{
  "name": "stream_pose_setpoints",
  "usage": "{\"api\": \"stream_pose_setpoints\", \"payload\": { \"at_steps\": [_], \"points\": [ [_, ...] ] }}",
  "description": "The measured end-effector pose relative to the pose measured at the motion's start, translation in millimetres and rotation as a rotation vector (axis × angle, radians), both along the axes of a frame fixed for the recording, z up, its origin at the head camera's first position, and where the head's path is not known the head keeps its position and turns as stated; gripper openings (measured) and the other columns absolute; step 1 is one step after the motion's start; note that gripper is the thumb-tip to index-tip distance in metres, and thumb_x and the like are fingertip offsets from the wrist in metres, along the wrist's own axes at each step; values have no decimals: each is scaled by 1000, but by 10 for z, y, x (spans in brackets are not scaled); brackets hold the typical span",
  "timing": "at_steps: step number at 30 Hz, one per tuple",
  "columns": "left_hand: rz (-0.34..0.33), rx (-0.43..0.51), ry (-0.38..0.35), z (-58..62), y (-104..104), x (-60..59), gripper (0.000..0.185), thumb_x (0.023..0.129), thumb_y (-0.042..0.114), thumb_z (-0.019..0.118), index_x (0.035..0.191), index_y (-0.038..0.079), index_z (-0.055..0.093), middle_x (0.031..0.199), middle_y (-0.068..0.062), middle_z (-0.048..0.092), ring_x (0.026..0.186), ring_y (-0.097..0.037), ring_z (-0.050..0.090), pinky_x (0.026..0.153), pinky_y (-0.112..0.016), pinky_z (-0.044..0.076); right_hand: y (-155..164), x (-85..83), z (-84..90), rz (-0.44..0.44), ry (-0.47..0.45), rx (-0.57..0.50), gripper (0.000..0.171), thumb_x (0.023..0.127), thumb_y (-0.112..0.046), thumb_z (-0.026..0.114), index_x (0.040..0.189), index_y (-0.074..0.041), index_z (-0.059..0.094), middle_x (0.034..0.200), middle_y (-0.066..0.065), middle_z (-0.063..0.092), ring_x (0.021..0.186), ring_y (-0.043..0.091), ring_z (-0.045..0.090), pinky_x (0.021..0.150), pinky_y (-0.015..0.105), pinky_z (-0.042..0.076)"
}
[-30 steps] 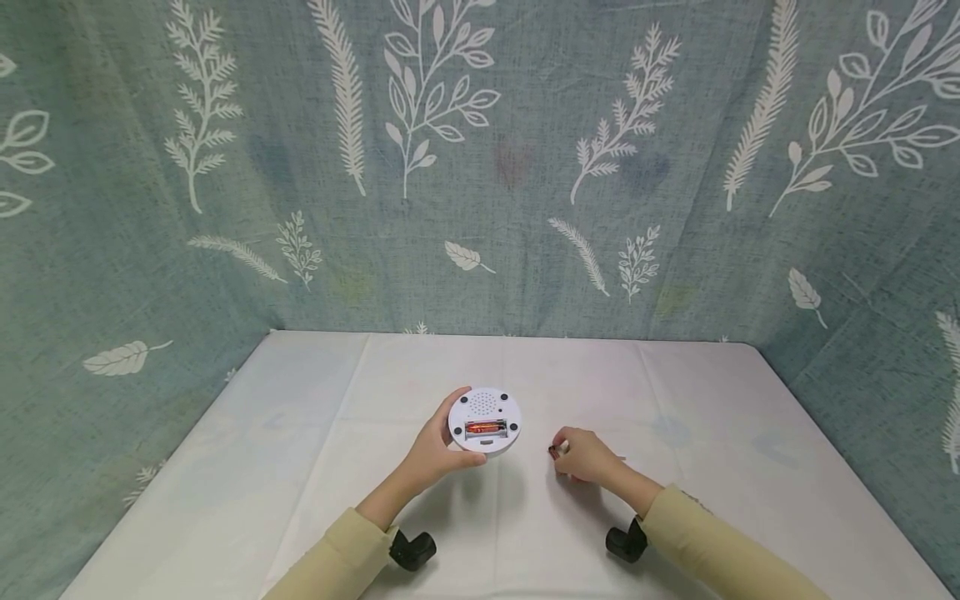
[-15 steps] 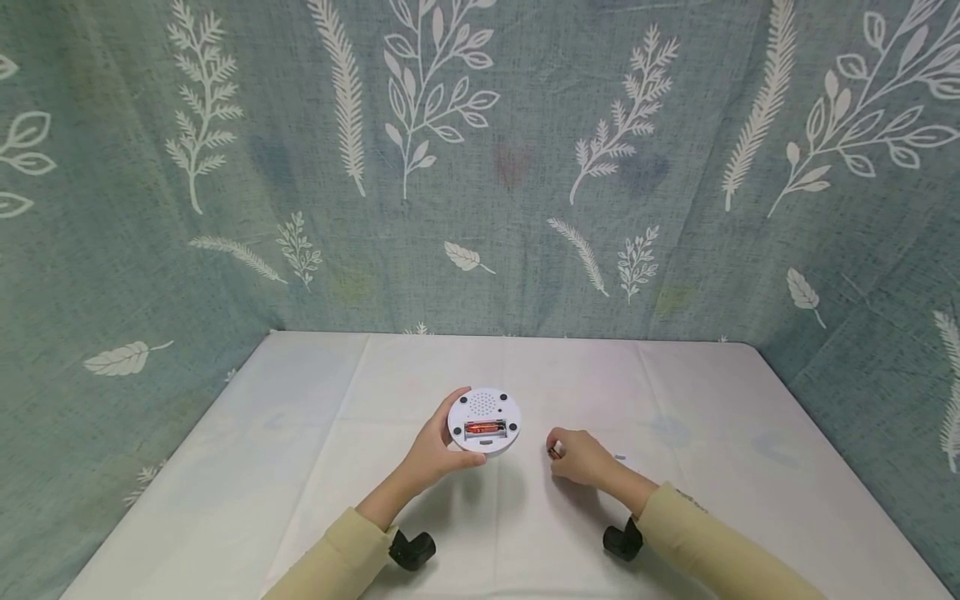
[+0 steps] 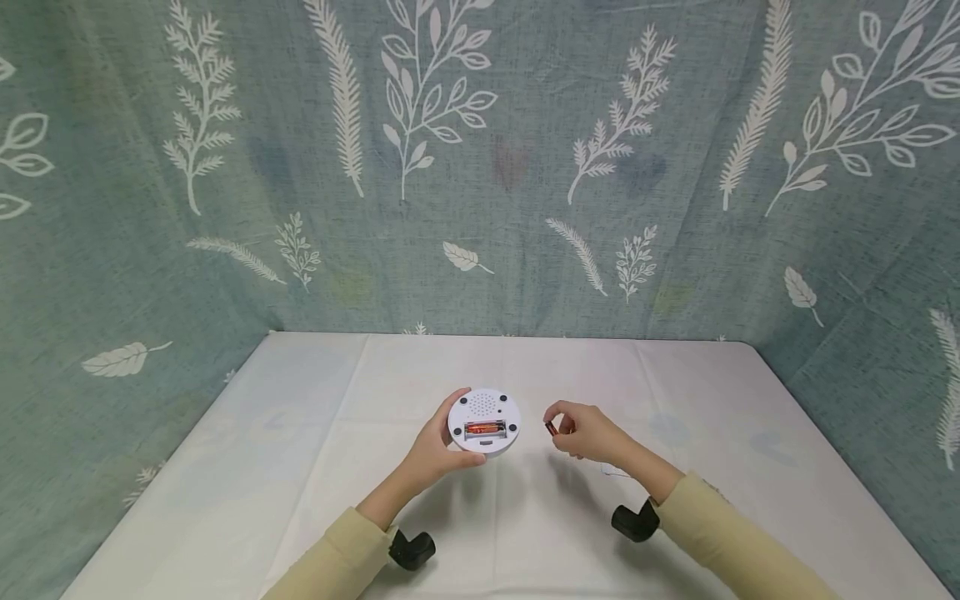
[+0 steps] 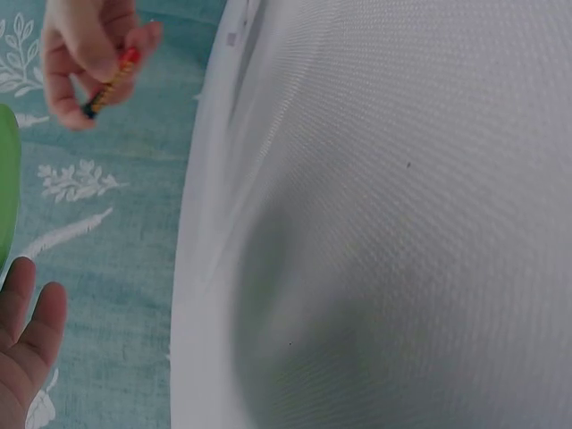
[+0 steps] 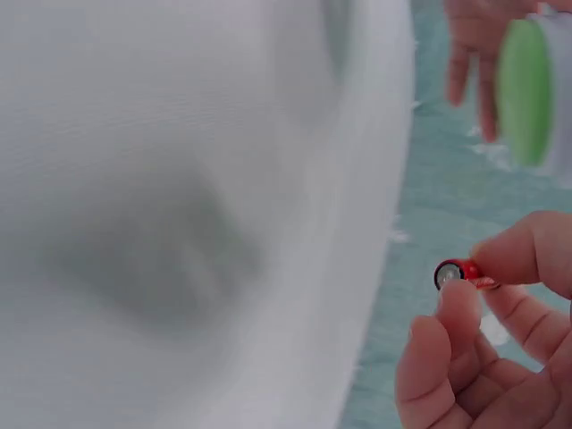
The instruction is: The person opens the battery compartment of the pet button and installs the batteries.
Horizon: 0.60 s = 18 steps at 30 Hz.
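Left hand (image 3: 433,450): curled round the rim of a round white device (image 3: 484,422), held tilted above the white-covered table (image 3: 315,467), underside facing the head camera. Open battery bay across that underside, one red battery (image 3: 483,428) seated in it; speaker holes above the bay, dark round feet near the edge. Green face of the device (image 5: 525,91) visible from the right wrist camera, fingers of the holding hand (image 5: 471,54) wrapped behind it.

Right hand (image 3: 587,432): raised off the table, just right of the device, not touching it. Second small battery (image 3: 551,427) pinched between thumb and fingertips (image 5: 460,304), red casing, metal end cap turned toward the right wrist camera (image 5: 448,274). Same battery (image 4: 111,82) seen from the left wrist camera, angled, dark at its lower end, gripped by curled fingers (image 4: 67,85).

Surroundings: teal cloth backdrop (image 3: 480,167) with white leaf print behind and beside the table. Black wrist-mounted cameras at both sleeves (image 3: 411,550) (image 3: 634,522). Pale yellow-green sleeves (image 3: 720,542) on both arms.
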<state>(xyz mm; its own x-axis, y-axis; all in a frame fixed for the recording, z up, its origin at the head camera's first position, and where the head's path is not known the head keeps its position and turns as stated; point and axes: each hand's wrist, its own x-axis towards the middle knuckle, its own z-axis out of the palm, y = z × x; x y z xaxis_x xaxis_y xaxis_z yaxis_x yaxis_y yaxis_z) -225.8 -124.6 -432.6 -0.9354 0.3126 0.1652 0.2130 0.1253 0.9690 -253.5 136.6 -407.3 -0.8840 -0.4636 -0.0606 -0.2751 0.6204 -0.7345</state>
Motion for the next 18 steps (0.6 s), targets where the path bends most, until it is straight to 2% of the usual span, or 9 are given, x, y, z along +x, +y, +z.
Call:
{"api": "stream_pose_setpoints", "payload": {
  "at_steps": [4, 9, 13, 18],
  "points": [
    [-9, 12, 5, -14, 5, -10, 97, 67, 6, 79, 144, 6, 21, 141, -11, 36, 126, -24, 37, 106, -45, 26, -13, 17, 154, 42, 38, -50, 25, 81, -4, 58, 106, -7, 57, 72, 1, 54, 56, 14, 49, 50, 27, 43],
    [-6, 4, -4, -17, 33, -2, 97, 67, 6, 79, 144, 6, 21, 141, -11, 37, 126, -24, 37, 106, -45, 27, -78, 62, 325, 88, 40, -123, 25, 83, -5, 59, 107, -10, 57, 75, 2, 57, 58, 14, 48, 52, 26, 43],
    [-1, -20, -23, -21, 67, -2, 95, 67, 9, 80, 144, 9, 23, 140, -9, 38, 125, -22, 39, 105, -45, 29, -166, 108, 436, 138, 63, -168, 26, 83, -6, 60, 109, -8, 56, 77, 3, 58, 59, 13, 48, 54, 24, 42],
    [-43, -29, -14, -25, 85, -9, 93, 70, 11, 78, 144, 8, 21, 138, -11, 39, 121, -23, 41, 103, -41, 33, -294, 156, 544, 188, 101, -197, 27, 84, -4, 61, 110, -3, 56, 80, 5, 58, 59, 12, 46, 56, 21, 42]
  ]
}}
